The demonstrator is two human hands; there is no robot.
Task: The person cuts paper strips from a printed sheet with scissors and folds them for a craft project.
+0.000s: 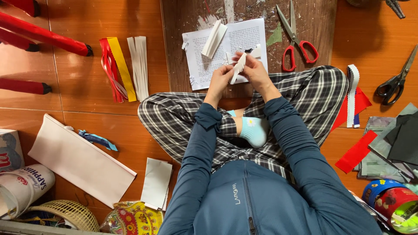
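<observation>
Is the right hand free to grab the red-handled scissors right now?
Probably not at once: the right hand and left hand both pinch a folded white paper strip. The red-handled scissors lie uncovered on the board just beyond.

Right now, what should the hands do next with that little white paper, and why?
Probably press the next fold flat. Both the left hand and right hand pinch the small pleated white paper strip above the printed sheet, and another folded strip already lies finished there.
</observation>
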